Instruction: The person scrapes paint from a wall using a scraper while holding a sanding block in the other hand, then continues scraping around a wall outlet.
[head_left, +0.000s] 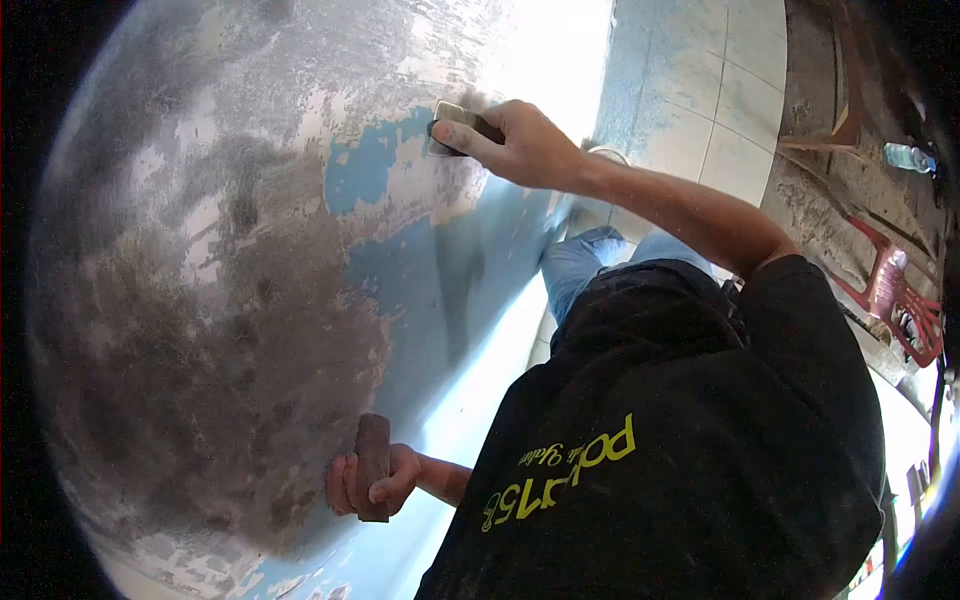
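In the head view a curved-looking wall (pixel 250 300) fills the left side, patched grey, whitish and blue. My right hand (pixel 510 140) is closed around a dark, pale-edged rectangular block (pixel 452 112) held against the wall at the border of a blue patch (pixel 365 170). Lower down, my left hand (pixel 385 482) grips a brown oblong block (pixel 373 450), its fingers wrapped around one side and the thumb on the other. That block is at the wall, near the edge between grey and blue. Its underside is hidden.
Light floor tiles (pixel 690 80) run along the wall's base. A red plastic chair (pixel 905 310) with a bottle (pixel 886 285) on it stands at the right. Another clear bottle (pixel 908 157) lies farther up, near a brown wooden frame (pixel 845 120).
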